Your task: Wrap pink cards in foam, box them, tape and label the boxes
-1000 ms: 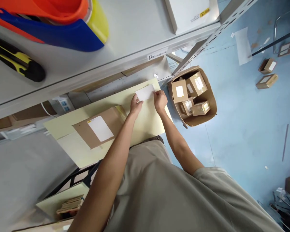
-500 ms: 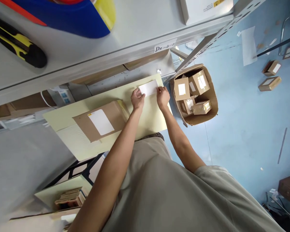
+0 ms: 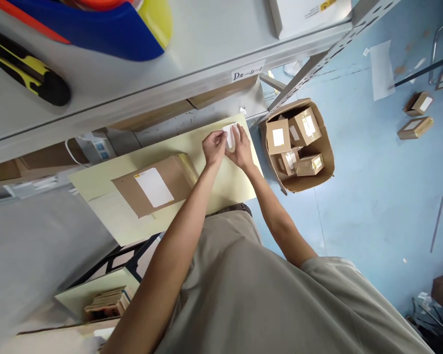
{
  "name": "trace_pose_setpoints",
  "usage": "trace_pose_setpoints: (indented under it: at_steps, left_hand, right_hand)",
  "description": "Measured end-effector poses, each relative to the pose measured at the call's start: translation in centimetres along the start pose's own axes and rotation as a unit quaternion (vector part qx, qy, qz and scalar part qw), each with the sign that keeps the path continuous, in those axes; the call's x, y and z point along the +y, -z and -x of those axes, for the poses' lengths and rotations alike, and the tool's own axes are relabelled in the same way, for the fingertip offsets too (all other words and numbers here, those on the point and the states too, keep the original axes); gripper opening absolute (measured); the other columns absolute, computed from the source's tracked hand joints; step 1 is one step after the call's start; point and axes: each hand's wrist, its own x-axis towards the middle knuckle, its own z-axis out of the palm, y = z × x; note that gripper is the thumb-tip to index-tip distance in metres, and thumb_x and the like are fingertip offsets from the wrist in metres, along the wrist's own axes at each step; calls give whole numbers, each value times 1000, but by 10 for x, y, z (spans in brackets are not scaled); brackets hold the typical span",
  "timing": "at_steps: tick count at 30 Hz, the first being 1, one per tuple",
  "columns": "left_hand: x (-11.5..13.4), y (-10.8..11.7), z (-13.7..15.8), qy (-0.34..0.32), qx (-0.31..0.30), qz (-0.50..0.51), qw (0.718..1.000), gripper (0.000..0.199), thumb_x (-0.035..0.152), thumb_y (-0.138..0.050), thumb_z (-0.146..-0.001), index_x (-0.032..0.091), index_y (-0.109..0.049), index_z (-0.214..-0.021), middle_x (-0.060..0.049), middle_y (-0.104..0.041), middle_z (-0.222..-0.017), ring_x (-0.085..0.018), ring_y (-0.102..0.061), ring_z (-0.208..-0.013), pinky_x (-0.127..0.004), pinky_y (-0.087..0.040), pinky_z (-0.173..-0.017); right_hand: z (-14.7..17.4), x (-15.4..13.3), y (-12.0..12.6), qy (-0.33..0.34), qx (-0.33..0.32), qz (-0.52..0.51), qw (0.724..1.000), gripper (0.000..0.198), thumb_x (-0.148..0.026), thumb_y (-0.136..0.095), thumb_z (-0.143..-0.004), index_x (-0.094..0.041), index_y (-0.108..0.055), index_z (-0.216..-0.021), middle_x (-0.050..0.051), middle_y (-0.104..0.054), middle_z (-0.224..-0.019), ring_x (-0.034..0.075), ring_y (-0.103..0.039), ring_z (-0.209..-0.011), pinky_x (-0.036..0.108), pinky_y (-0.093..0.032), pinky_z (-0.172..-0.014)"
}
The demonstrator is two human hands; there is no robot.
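A small white slip of paper, partly covered by fingers, is between my hands over the far right end of a pale yellow board. My left hand pinches the slip's left side between thumb and fingertips. The fingers of my right hand lie over its right part, with the thumb near its lower edge; the slip looks folded over there. To the left of my left forearm, a flat brown cardboard parcel with a white label rests on the board.
An open carton with several small labelled boxes stands on the blue floor at right. Above the board runs a grey shelf, bearing a utility knife and a blue tape dispenser. Two small boxes lie farther right.
My right hand has shifted left from the slip's right edge, and its fingers now spread over the paper. Less of the slip shows, and it appears folded. My left hand still pinches it.
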Motion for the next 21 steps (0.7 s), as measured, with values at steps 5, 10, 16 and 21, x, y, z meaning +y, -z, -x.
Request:
trace_pose_setpoints:
  at_steps: [5,10,16,21]
  left_hand:
    - [12,-14,7,-82,23,-118,989,23,31,-57,-108,22,-79,-111,-12,-82,-121,-26,-77,-119,-36,-61,-105]
    - [16,-18,3,-155,-168,-363,903,56,17,-57,-102,15,-65,-157,-20,-59,-169,-35,-56,-156,-50,-44,-133]
    - [20,-26,-7,-163,-323,-530,767,85,15,-55,-100,8,-30,-181,-17,-26,-191,-39,-41,-165,-54,-43,-135]
    - [24,-32,-8,-159,-327,-576,732,91,17,-60,-98,10,-27,-183,-14,-23,-192,-39,-38,-165,-53,-48,-130]
  right_hand:
    - [-18,19,28,1,73,-66,995,60,-63,-58,-111,-21,-60,-155,20,-64,-159,38,-54,-157,62,-41,-134]
    - [-31,44,53,-74,150,-146,975,50,-64,-61,-112,-19,-64,-133,14,-77,-131,27,-72,-126,44,-54,-120]
    - [-46,54,50,-145,167,-167,961,27,-46,-61,-116,-20,-63,-121,8,-78,-118,20,-73,-111,34,-54,-110]
    - [-47,71,40,-161,158,-171,959,22,-42,-61,-116,-21,-67,-116,9,-77,-113,24,-70,-115,38,-54,-109]
